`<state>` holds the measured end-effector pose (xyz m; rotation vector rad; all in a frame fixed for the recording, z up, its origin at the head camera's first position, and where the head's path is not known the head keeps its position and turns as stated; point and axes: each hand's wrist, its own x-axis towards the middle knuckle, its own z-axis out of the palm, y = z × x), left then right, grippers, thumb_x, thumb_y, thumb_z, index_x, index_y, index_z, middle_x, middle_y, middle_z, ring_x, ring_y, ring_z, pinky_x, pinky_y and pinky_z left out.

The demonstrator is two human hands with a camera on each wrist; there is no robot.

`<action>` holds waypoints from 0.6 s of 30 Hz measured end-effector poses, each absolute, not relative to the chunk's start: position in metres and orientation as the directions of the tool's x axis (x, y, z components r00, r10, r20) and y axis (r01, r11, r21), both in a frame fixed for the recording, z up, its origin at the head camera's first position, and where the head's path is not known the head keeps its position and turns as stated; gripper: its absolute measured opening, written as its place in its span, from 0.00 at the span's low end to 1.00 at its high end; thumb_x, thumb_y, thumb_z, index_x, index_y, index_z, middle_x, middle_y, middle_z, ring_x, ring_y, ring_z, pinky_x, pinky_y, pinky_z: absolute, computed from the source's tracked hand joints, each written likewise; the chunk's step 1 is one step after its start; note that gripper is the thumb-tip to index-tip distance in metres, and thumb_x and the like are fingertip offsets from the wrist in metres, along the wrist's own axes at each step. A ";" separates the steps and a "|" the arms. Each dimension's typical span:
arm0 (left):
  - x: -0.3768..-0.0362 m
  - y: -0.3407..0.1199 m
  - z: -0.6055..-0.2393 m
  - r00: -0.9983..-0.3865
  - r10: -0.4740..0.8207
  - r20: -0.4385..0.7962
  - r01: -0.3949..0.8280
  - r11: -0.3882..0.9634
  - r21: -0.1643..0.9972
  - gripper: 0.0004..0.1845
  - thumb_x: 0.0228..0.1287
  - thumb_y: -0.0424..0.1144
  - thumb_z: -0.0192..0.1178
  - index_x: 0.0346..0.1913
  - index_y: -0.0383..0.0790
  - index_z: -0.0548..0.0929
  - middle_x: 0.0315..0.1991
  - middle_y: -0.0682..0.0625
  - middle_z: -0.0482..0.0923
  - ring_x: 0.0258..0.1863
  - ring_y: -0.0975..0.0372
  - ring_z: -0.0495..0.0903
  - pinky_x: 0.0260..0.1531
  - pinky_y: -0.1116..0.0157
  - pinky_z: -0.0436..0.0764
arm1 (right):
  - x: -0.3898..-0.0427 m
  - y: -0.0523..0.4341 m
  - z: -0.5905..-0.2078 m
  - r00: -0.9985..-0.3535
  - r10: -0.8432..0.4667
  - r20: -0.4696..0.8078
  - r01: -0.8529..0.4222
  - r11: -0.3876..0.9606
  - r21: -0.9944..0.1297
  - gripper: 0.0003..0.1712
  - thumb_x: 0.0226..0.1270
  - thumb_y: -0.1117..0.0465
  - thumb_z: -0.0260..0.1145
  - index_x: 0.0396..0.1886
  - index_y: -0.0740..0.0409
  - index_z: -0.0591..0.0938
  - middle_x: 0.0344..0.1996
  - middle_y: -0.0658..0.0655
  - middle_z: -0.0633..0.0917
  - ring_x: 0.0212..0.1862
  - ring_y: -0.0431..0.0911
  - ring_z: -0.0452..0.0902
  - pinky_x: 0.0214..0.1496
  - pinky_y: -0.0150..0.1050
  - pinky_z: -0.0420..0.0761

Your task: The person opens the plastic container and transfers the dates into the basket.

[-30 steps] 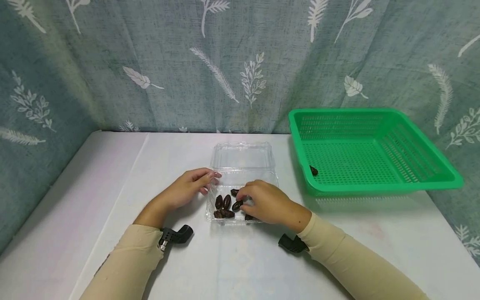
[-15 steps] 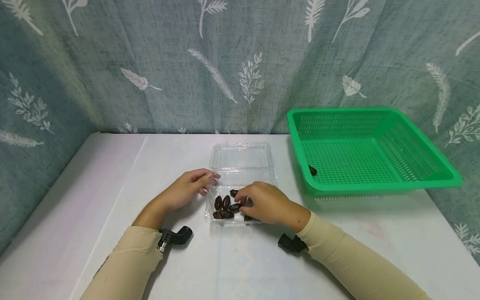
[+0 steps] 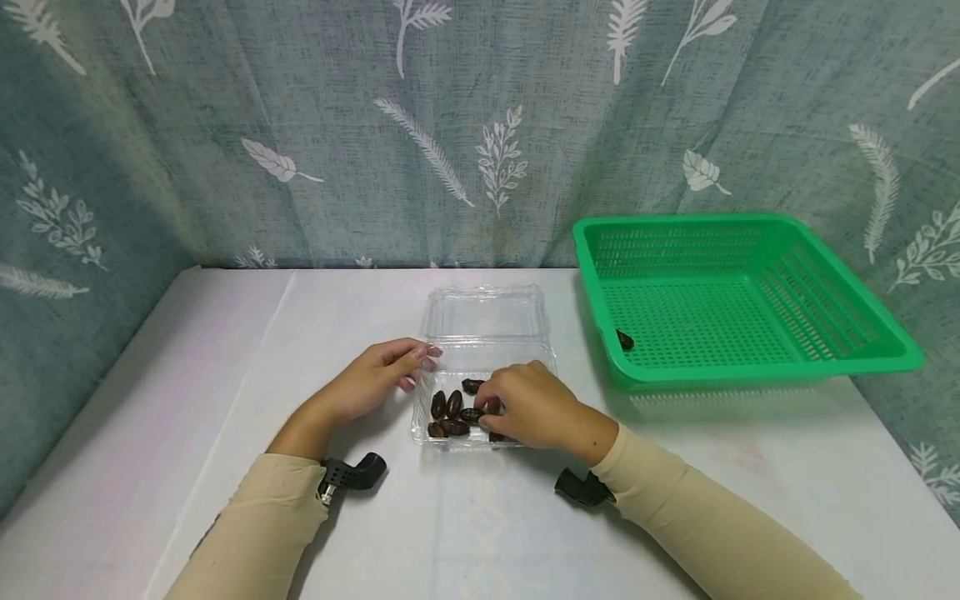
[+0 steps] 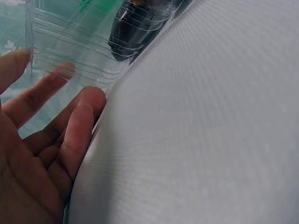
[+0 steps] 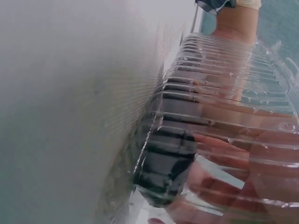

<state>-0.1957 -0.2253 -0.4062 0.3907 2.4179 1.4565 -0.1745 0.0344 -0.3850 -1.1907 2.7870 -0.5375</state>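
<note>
Your left hand (image 3: 372, 381) rests at the left wall of the clear plastic box (image 3: 480, 392), fingers nearly straight, fingertips (image 4: 91, 100) touching the ribbed side; it grips nothing and only steadies the box. It has not shifted over the last second.

Inside the box lie several dark dates (image 3: 448, 407), bunched towards the left and near side. Your right hand (image 3: 528, 404) reaches in from the right, fingers curled down onto one date (image 3: 472, 414). Over the last second that hand has edged slightly towards the middle and tightened over the fruit. In my judgement the pick is being secured but the date is not yet lifted; it lies on the box floor. The wrist view shows one date (image 5: 164, 163) pressed against the ribbed wall.

Further right, the green basket (image 3: 750, 367) stands well apart from the box, with a single date (image 3: 624, 339) in its near left corner.

All rests on a white table (image 3: 225, 358), backed by a grey-green curtain (image 3: 300, 125) with leaf print.
</note>
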 end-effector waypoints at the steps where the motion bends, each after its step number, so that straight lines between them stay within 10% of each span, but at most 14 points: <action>1: -0.196 -0.225 -0.407 -0.921 0.374 -0.108 0.079 0.451 0.889 0.22 0.81 0.46 0.45 0.64 0.36 0.77 0.56 0.38 0.82 0.49 0.59 0.80 0.47 0.65 0.82 | -0.174 0.035 -0.385 -0.701 -0.709 0.079 -0.688 0.643 -0.337 0.06 0.61 0.56 0.74 0.37 0.48 0.90 0.32 0.44 0.88 0.37 0.39 0.82 0.51 0.49 0.79; 18: -0.194 -0.225 -0.406 -0.923 0.371 -0.102 0.088 0.461 0.883 0.21 0.81 0.46 0.46 0.62 0.37 0.78 0.55 0.38 0.82 0.44 0.59 0.80 0.47 0.65 0.81 | -0.174 0.037 -0.384 -0.735 -0.674 0.075 -0.609 0.607 -0.511 0.07 0.63 0.63 0.71 0.40 0.51 0.90 0.34 0.46 0.90 0.38 0.36 0.84 0.42 0.33 0.82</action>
